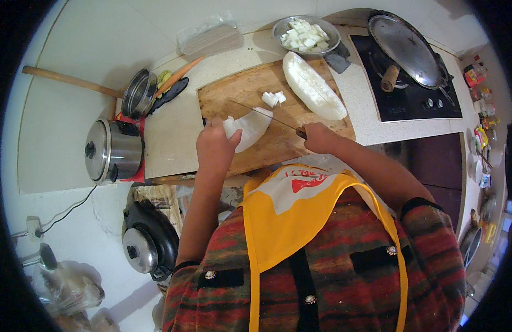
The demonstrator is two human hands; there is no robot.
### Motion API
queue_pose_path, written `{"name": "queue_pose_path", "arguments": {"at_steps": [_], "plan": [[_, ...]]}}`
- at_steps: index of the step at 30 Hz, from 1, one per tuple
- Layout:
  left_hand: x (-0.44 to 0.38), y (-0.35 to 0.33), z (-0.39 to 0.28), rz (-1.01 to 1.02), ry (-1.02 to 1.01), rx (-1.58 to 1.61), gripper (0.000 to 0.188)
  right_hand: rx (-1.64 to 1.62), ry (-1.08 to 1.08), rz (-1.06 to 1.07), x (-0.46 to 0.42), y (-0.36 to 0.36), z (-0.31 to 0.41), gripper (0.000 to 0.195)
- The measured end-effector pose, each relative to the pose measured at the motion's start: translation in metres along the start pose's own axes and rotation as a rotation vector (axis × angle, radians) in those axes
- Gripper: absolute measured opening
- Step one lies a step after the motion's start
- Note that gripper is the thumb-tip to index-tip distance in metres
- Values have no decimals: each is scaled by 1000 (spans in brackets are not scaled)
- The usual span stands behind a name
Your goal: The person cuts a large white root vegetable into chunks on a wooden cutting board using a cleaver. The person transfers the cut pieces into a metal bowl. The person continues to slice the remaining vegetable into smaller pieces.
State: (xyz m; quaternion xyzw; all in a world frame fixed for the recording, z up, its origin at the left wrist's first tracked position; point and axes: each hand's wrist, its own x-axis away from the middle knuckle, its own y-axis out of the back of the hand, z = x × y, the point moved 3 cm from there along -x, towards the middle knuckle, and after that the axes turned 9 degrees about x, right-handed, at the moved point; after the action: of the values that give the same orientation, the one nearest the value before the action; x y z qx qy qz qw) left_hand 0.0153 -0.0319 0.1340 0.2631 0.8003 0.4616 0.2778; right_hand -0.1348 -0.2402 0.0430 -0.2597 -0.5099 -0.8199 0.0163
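My left hand (216, 143) grips a curved piece of pale, peeled gourd or melon (254, 128) on the wooden cutting board (222, 97). In my right hand (320, 139) is the handle of a knife (283, 122), its thin blade running up and left across the far part of that piece. I cannot tell how deep the blade sits. Just beyond it lie a few small cut white chunks (273, 98). A long, hollowed white half (314, 85) rests on the right side of the board.
A metal colander (335, 35) of cut pieces stands behind the board. To the right, a lidded wok (405, 47) sits on a black gas hob (430, 101). A steel pot (115, 149), metal bowls (138, 93) and a carrot-like orange vegetable (183, 74) are at left.
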Motion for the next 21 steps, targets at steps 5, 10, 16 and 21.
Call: {"name": "queue_pose_path", "arguments": {"at_steps": [5,10,16,21], "plan": [[0,0,1,35,73,-6,39,43,-12,65,-8,7,1,22],[-1,-1,1,60,114,-4,40,59,-109,188,-31,1,1,22],[0,-2,1,89,176,-21,44,72,-25,-33,-42,-32,-6,22],[9,-1,4,99,145,-26,43,-122,-93,13,-44,-26,-15,23]]}}
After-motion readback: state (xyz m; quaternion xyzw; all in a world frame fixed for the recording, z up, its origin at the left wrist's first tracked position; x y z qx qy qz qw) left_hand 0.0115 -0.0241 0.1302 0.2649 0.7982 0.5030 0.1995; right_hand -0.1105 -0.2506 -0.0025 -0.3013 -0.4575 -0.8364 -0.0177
